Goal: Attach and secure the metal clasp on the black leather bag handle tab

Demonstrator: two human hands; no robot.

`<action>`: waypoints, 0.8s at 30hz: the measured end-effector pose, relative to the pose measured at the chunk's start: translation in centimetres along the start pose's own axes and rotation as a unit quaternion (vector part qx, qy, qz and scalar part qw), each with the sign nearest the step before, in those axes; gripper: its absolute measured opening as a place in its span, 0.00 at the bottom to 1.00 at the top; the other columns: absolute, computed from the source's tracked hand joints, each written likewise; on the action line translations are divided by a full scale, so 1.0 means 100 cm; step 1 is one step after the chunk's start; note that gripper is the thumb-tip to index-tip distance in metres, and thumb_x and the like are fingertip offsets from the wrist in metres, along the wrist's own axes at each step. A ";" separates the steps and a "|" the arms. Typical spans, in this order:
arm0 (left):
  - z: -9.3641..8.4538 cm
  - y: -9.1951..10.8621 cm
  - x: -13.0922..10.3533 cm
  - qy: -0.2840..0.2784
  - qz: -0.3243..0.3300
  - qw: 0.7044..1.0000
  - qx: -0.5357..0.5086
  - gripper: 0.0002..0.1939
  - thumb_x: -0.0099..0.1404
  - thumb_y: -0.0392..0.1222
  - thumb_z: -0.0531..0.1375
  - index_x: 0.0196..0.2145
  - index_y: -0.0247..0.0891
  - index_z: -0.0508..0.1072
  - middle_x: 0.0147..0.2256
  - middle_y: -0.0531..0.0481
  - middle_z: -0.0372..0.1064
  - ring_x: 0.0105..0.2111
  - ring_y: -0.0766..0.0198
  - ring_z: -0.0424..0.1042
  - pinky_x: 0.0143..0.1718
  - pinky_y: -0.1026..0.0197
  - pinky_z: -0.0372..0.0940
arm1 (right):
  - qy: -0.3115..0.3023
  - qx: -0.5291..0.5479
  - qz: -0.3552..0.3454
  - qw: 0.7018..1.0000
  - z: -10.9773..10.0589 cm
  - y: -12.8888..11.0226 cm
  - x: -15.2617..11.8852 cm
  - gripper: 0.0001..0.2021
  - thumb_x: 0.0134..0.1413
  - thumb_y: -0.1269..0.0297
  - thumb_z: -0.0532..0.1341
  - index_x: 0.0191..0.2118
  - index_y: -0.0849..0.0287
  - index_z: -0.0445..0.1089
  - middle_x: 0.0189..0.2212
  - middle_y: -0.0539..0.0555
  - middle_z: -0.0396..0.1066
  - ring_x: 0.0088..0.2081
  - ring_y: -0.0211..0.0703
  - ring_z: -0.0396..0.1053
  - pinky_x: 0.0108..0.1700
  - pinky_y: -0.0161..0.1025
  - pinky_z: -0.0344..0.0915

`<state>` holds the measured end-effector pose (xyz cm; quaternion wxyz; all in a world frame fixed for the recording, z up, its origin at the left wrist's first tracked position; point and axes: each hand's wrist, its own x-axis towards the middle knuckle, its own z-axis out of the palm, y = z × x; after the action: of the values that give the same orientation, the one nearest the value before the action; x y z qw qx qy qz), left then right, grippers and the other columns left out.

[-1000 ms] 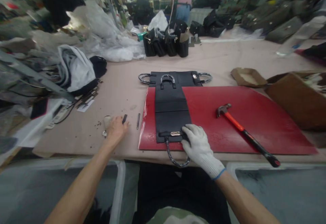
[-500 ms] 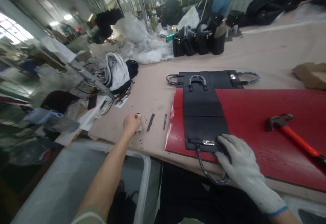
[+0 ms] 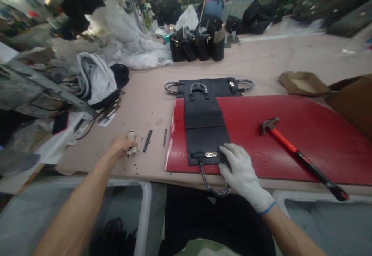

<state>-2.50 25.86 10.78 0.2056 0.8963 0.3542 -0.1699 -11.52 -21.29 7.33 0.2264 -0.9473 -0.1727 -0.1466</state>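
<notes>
My bare left hand (image 3: 121,146) is closed round a small whitish object (image 3: 131,141) on the table at the left, blurred. Beside it lie a dark flat metal strip (image 3: 147,141) and a thin metal rod (image 3: 165,137). My gloved right hand (image 3: 240,165) rests on the lower right corner of a black leather panel (image 3: 206,135), next to its silver clasp (image 3: 210,154) and a braided handle; its fingers hold the panel's edge. That panel lies on a red board (image 3: 247,132). Behind it is another black panel (image 3: 221,85) with handles.
A hammer (image 3: 283,141) with a red and black handle lies on the red board. Black bags (image 3: 197,46) and plastic wrap (image 3: 130,46) are at the back. Cardboard boxes (image 3: 303,83) stand right. Bins (image 3: 147,205) sit below the table edge.
The view has swung to the right, so everything sits further left in it, and more of the hammer shows. My left hand has turned slightly at the whitish object. My right hand stays on the panel.
</notes>
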 end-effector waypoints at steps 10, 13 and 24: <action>0.057 0.017 -0.090 -0.064 0.253 0.839 -0.478 0.28 0.54 0.57 0.74 0.42 0.32 0.76 0.39 0.41 0.80 0.38 0.56 0.81 0.41 0.57 0.77 | 0.000 0.018 0.022 1.000 -0.004 -0.007 -0.002 0.22 0.58 0.66 0.58 0.57 0.61 0.69 0.59 0.63 0.67 0.61 0.62 0.61 0.67 0.64 0.56; 0.094 0.044 -0.129 -0.094 0.302 0.799 -0.512 0.26 0.61 0.55 0.71 0.47 0.31 0.77 0.43 0.37 0.80 0.41 0.54 0.81 0.44 0.57 0.77 | 0.002 0.017 0.014 1.000 -0.004 -0.007 -0.001 0.22 0.58 0.66 0.58 0.58 0.61 0.68 0.59 0.63 0.67 0.61 0.62 0.61 0.66 0.65 0.57; 0.146 0.065 -0.148 -0.110 0.377 0.744 -0.541 0.16 0.64 0.43 0.69 0.48 0.36 0.76 0.50 0.39 0.77 0.50 0.50 0.79 0.55 0.50 0.74 | -0.004 0.016 0.026 1.000 -0.002 -0.008 -0.002 0.22 0.58 0.64 0.59 0.58 0.60 0.67 0.59 0.62 0.67 0.62 0.63 0.61 0.68 0.65 0.54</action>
<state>-10.45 5.99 6.50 0.7409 0.6701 -0.0050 0.0447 -12.02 -20.78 7.70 0.2446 -0.9482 -0.1517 -0.1343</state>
